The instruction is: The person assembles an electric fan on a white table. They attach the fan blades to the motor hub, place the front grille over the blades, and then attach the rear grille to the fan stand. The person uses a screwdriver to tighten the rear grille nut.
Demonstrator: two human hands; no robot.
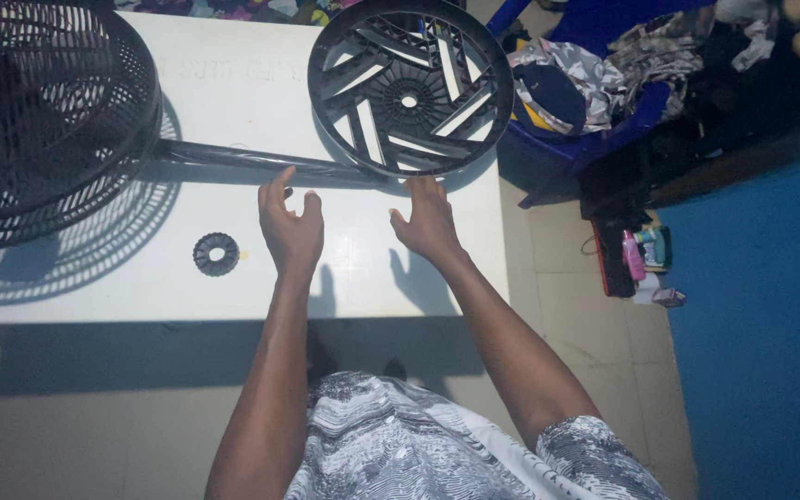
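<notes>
A standing fan lies on its side across a white table (363, 268). Its black grille head (48, 120) is at the left, its dark pole (233, 159) runs across the table, and its round black base (411, 88) stands on edge at the right, underside towards me. My left hand (291, 227) hovers just below the pole, fingers apart, holding nothing. My right hand (430, 220) reaches to the lower rim of the base, fingertips touching or nearly touching it. A small black ring nut (216, 254) lies on the table left of my left hand.
A blue plastic chair (594, 130) piled with clothes stands right of the table. Bottles and small items (641, 255) sit on the tiled floor by a blue wall (770, 324). The table's near edge runs just below my wrists.
</notes>
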